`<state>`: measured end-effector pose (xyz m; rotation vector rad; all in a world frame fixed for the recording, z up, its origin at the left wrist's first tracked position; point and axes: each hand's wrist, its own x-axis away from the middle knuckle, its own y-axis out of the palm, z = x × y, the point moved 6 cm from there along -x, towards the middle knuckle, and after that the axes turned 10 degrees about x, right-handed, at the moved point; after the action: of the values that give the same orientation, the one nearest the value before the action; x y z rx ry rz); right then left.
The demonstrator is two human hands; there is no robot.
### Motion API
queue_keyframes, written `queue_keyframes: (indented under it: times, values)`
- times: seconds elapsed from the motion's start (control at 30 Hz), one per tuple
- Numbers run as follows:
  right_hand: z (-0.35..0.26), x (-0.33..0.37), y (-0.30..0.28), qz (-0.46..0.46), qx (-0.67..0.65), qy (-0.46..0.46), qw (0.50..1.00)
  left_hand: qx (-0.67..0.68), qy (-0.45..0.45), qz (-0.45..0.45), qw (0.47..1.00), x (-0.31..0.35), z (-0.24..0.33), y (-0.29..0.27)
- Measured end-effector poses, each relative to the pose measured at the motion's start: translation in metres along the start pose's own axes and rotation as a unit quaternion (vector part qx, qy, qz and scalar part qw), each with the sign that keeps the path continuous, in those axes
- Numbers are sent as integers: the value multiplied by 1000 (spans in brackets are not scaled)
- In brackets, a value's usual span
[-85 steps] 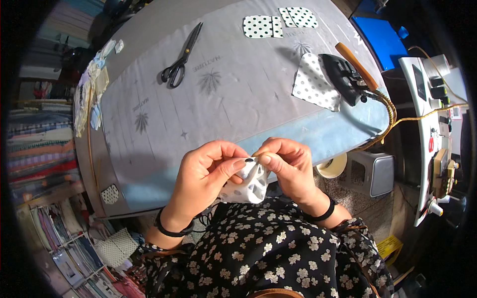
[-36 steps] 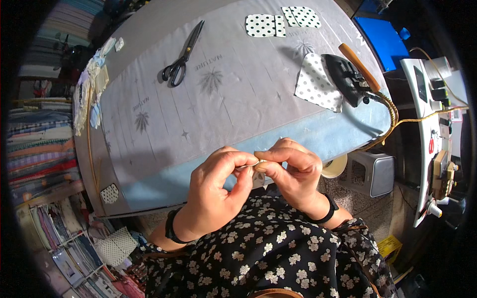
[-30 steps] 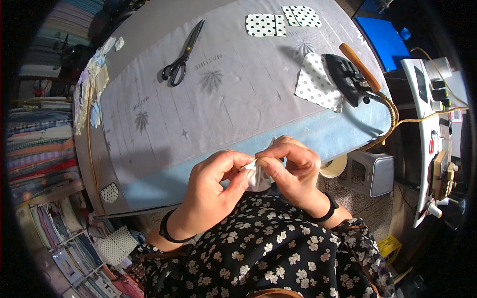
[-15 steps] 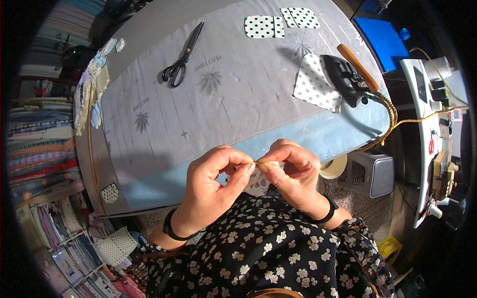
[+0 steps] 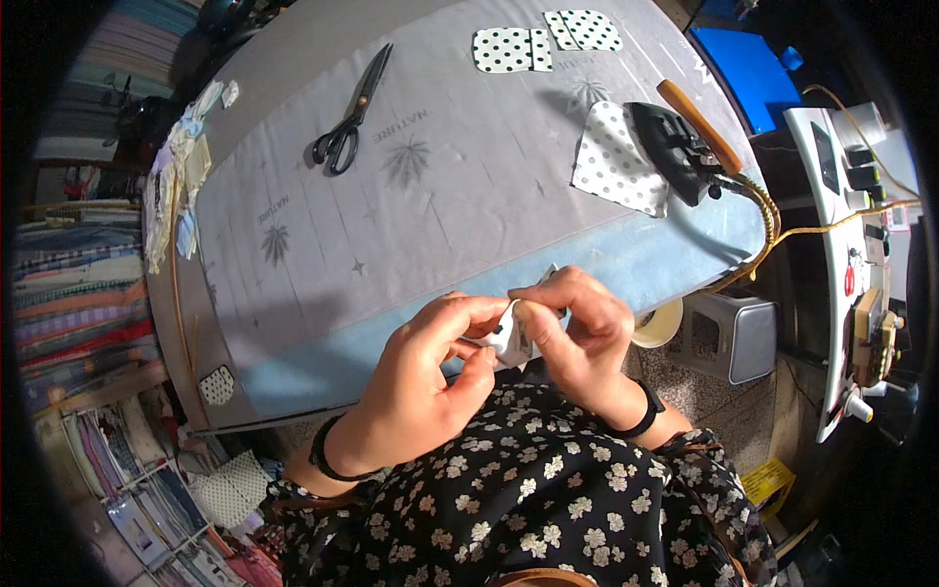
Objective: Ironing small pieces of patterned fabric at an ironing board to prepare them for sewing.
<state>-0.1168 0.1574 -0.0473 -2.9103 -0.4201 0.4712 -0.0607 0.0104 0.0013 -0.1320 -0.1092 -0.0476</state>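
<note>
A small piece of white fabric with dark dots (image 5: 504,338) is pinched between my hands, just above the near edge of the table. My left hand (image 5: 435,367) grips its left side between thumb and fingertips. The thumb and index finger of my right hand (image 5: 577,328) are closed on its upper right edge. Much of the fabric is hidden by my fingers. Farther off lies a dotted cloth (image 5: 616,161) with grey spots, beside a black iron (image 5: 675,152) with an orange handle.
Black scissors (image 5: 354,117) lie on the grey table cover (image 5: 323,225). Two dotted fabric pieces (image 5: 512,49) rest at the far edge, another dotted piece (image 5: 217,384) at the near left corner. A cord (image 5: 768,230) runs right from the iron. Fabric scraps (image 5: 186,166) line the left edge.
My hands have moved slightly apart at the fingertips, and the fabric between them has turned so that a dotted face shows. My left thumb has dropped lower.
</note>
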Motion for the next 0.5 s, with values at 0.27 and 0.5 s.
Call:
queue_keyframes:
  times: [0.27, 0.5]
  values:
    - [22, 7, 20, -75, -290, 219, 929, 148, -42, 11, 988, -6, -16, -11]
    - [15, 6, 28, -98, -322, 196, 921, 177, -40, 44, 982, -3, -25, -16]
